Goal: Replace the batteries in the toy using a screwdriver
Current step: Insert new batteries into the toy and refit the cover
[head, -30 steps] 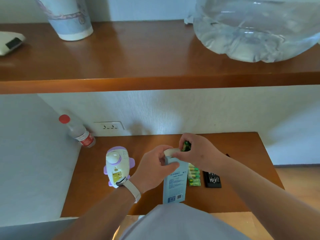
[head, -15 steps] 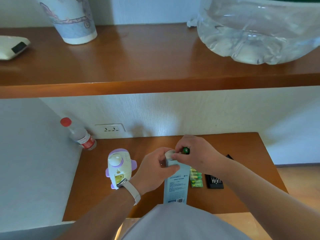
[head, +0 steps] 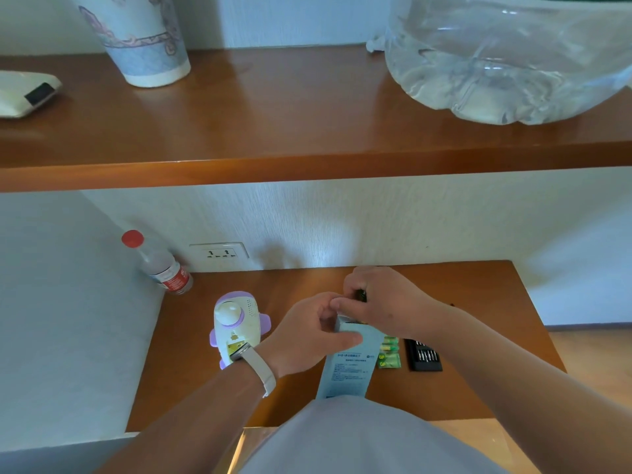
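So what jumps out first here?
At the table, both hands meet on a blue box: the left hand grips its top, the right hand pinches a small dark thing. A purple toy sits to their left; green batteries and a black bit case to their right.

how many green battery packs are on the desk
2 show, both between the blue box and the black bit case: one green battery pack, and a second pack just nearer the person. The box may hide more.

The shelf [head: 273, 124] and the desk [head: 191, 371] are glossy varnished wood. The toy [head: 236, 323] is smooth plastic. The box [head: 349, 367] is matt card, the batteries [head: 390, 354] are shiny, the bottle [head: 160, 268] is clear plastic, and the wall [head: 342, 217] is matt and finely textured.
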`<state>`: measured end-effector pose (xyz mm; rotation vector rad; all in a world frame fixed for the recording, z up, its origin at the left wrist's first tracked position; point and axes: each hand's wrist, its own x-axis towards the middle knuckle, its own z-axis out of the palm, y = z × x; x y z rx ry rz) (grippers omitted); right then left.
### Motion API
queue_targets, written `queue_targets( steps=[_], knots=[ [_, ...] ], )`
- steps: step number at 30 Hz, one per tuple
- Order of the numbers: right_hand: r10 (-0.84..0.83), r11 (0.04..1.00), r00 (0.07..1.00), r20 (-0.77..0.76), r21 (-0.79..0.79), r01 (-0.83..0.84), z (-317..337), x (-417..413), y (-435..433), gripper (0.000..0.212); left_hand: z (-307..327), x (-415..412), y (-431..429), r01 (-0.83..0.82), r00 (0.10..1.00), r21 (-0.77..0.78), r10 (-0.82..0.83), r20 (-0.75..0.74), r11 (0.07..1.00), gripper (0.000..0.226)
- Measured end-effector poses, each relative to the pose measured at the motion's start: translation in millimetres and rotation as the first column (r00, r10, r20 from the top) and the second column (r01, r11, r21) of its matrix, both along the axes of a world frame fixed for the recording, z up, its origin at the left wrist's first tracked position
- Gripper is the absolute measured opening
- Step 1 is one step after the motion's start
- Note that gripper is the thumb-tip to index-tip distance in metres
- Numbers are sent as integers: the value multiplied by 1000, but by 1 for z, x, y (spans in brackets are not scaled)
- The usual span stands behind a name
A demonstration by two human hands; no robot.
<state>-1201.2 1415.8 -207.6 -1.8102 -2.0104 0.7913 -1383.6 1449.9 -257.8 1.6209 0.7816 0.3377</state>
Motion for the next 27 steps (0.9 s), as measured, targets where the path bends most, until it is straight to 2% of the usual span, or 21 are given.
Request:
queue_targets(
  steps=[3, 6, 10, 13, 17, 20, 27],
  knots=[
    [-25, 999, 1000, -7, 39, 25, -2, -8, -1, 34, 0, 2, -2, -22, 1000, 25, 21, 12, 999, 30],
    [-77, 995, 993, -87, 53, 82, -6, -8, -4, 30, -1, 0, -3, -35, 999, -40, 36, 39, 999, 31],
    [-195, 980, 948, -253, -94, 176, -6, 3, -6, 18, -3, -1, -5, -63, 998, -83, 64, 12, 995, 44],
    [-179, 975, 927, -328, -182, 124, -2, 10, -6, 8, -3, -2, -3, -87, 996, -117, 90, 17, 989, 46],
    [-130, 985, 921, -368, -157, 77, 2, 16, -7, 15, -2, 0, -2, -102, 993, -137, 109, 40, 985, 41],
    [-126, 988, 929, -349, -125, 87, 1, 18, -10, 16, 0, 0, 1, -125, 989, -147, 135, 54, 981, 41],
    [14, 995, 992, -122, -101, -26, -1, 17, -10, 19, -5, -1, -1, -102, 992, -158, 112, 52, 982, 43]
  ],
)
